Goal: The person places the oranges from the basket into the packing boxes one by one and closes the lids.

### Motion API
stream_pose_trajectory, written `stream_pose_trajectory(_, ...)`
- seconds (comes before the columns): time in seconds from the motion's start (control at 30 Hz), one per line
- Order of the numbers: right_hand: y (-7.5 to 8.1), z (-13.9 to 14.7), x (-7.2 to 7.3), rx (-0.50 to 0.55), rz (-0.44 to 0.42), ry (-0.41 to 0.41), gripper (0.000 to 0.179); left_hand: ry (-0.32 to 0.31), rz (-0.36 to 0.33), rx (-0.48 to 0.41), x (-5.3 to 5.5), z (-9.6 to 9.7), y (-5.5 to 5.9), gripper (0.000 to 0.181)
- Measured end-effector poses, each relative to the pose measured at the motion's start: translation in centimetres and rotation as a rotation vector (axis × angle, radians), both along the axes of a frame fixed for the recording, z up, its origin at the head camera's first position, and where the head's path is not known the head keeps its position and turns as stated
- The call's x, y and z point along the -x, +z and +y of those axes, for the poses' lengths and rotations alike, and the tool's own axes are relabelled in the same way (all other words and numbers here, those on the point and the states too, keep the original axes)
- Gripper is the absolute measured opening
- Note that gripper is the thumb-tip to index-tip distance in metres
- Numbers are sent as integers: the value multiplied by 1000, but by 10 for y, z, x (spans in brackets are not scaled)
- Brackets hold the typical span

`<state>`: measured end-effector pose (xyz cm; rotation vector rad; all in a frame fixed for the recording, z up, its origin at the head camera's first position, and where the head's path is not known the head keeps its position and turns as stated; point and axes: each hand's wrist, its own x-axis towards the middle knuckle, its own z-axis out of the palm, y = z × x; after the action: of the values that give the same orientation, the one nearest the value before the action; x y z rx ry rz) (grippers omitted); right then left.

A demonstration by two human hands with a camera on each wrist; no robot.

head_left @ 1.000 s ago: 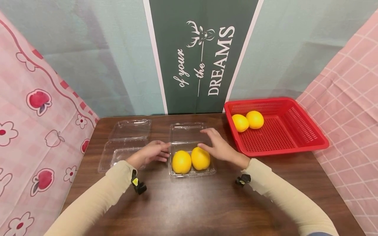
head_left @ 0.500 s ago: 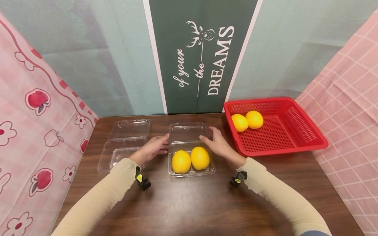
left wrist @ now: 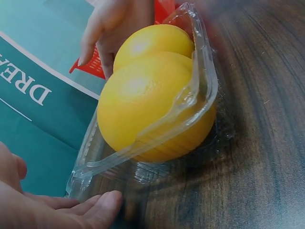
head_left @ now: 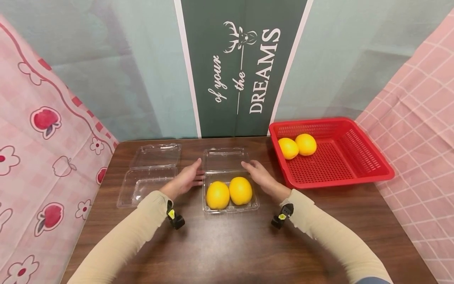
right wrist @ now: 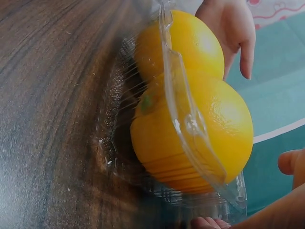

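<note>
A clear plastic clamshell box (head_left: 230, 210) lies on the table with its lid (head_left: 227, 159) folded back toward the wall. Two oranges, a left one (head_left: 218, 195) and a right one (head_left: 240, 191), sit side by side in its base. On the box's left side my left hand (head_left: 184, 178) has its fingers extended, with the thumb raised. My right hand (head_left: 261, 176) is at the opposite side, fingers reaching along it. In the left wrist view, fingertips (left wrist: 110, 200) lie close to the box corner; contact is unclear. The right hand's fingers are partly hidden.
A second clear clamshell box (head_left: 147, 185) lies opened out to the left. At the right stands a red plastic basket (head_left: 333, 161) holding two more oranges (head_left: 306, 144). A printed curtain (head_left: 234, 79) hangs behind the brown table (head_left: 227, 248).
Both hands have shifted along the box's sides. The right hand has drawn back from above the right orange to the box's right edge. Box and oranges stay in place.
</note>
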<state>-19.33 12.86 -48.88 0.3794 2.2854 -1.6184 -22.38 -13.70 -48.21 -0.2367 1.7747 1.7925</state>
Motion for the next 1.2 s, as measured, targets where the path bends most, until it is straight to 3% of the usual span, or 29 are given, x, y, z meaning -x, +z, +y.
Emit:
stream_pose_trajectory(0.23, -3, 3, 2, 78, 1, -10, 79, -23, 9, -3, -1, -1, -1, 64)
stream_pose_trajectory(0.5, -1, 6, 2, 89, 24, 4, 77, -60, 38, -16, 1, -5, 0, 63)
stream_pose_trajectory(1.2, 26, 18, 3, 91, 95, -2, 60, -143, 99, -20, 5, -19, 18, 63)
